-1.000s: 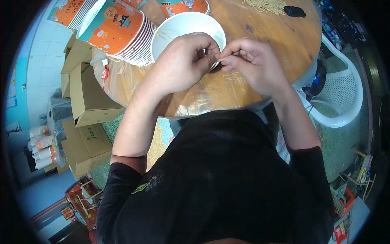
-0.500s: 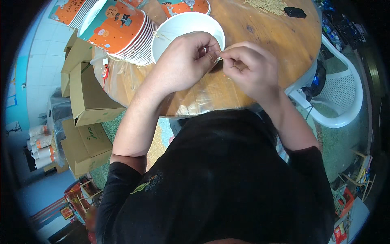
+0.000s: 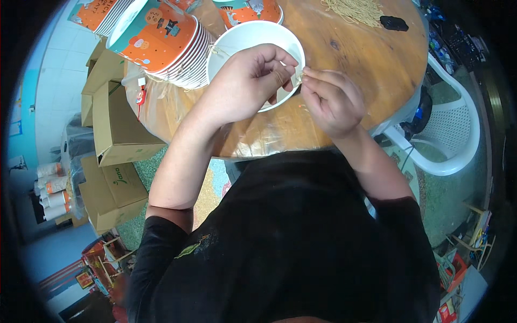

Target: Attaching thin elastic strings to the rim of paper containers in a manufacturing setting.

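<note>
A white-lined paper bucket [image 3: 231, 40] sits at the near side of the round table, its open mouth facing up. My left hand [image 3: 250, 81] reaches over the mouth, fingers curled and thumb bent toward them; what they hold, if anything, is hidden. At the right rim my right hand [image 3: 334, 99] pinches a thin pale cord between thumb and forefinger. A short bit of this cord [image 3: 300, 79] shows by its fingertips. Another pale cord end [image 3: 217, 50] pokes out inside the bucket's left wall.
Stacked orange and teal paper buckets [image 3: 161, 37] stand at the left, with another printed bucket [image 3: 253, 11] behind. A heap of pale cords [image 3: 353, 11] and a black object [image 3: 394, 23] lie on the wooden table [image 3: 371, 64]. Cardboard boxes [image 3: 126, 126] and a white plastic chair [image 3: 455, 129] flank it.
My hands have moved slightly apart, and the fingers of my left hand have loosened a little. The bucket's right rim now shows between them. The whole view has shifted slightly.
</note>
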### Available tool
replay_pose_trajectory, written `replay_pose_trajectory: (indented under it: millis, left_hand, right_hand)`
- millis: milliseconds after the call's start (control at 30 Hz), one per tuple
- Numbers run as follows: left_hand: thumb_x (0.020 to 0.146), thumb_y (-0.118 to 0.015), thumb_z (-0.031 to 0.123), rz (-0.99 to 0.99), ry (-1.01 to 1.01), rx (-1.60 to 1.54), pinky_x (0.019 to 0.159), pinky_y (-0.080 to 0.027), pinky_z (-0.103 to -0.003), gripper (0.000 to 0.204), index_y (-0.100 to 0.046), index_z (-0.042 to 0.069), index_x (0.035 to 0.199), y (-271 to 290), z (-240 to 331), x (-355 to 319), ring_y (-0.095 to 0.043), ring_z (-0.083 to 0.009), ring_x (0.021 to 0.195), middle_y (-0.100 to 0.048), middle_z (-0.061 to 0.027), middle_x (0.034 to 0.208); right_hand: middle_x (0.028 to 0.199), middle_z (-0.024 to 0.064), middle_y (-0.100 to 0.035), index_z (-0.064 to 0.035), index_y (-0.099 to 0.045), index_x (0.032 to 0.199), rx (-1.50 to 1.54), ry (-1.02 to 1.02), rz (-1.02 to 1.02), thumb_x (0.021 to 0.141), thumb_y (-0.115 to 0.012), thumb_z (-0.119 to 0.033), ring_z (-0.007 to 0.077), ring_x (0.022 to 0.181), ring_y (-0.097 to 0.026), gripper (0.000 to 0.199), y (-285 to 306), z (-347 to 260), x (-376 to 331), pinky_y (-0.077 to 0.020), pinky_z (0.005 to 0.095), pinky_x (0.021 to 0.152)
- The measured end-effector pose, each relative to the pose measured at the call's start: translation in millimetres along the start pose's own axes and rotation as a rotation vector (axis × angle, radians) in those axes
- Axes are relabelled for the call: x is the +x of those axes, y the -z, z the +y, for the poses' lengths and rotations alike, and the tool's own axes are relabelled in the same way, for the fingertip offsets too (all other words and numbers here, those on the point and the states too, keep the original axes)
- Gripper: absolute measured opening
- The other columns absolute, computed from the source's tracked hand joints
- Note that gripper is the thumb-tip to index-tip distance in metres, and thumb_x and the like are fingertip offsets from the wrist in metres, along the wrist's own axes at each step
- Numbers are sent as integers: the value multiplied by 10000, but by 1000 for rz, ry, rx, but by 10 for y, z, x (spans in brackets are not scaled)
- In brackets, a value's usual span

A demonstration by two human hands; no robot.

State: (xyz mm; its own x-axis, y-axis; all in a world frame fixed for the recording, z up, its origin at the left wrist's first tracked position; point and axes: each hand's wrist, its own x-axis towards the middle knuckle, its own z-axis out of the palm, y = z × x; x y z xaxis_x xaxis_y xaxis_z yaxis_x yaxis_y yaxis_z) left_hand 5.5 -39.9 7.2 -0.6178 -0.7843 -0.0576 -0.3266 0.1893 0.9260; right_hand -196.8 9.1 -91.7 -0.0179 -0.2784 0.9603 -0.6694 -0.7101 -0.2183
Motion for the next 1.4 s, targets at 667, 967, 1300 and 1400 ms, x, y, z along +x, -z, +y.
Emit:
replay_pose_trajectory:
  millis: [667, 967, 1300, 1400]
  left_hand:
    - [1138, -695, 98, -75, 7, -37, 700, -524, -224, 139, -759, 2, 1216, 29, -35, -1, -627, -41, 791, -713, 30, 952]
    - [1119, -723, 87, -98, -82, -21, 706, -529, -226, 95, -751, 1, 1151, 44, -86, -3, -632, -41, 795, -714, 23, 935]
    - [1133, -685, 70, -58, -13, -62, 696, -514, -230, 59, -702, 23, 1102, 72, -122, 4, -601, -49, 770, -671, 40, 918]
    - [1076, -721, 93, 77, -97, 228, 663, -533, -324, 89, -731, 14, 1037, 68, -150, -3, -677, -147, 719, -723, -59, 843]
  right_hand:
    - [1073, 108, -818, -29, -801, 984, 75, 32, -23, 746, -959, 54, 277, 861, -808, 298, 39, -30, 37, -669, 362, 751]
    - [1078, 118, -814, -26, -794, 979, 70, 90, -19, 756, -964, 48, 272, 857, -808, 290, 6, -25, 49, -664, 356, 736]
    - [1042, 116, -810, -48, -723, 1020, 184, -73, -16, 788, -889, 102, 266, 850, -809, 323, 66, -190, -8, -652, 363, 729]
    - [1026, 122, -814, -48, -714, 1014, 239, -162, -28, 803, -862, 112, 269, 850, -811, 304, 121, -265, 20, -650, 356, 745]
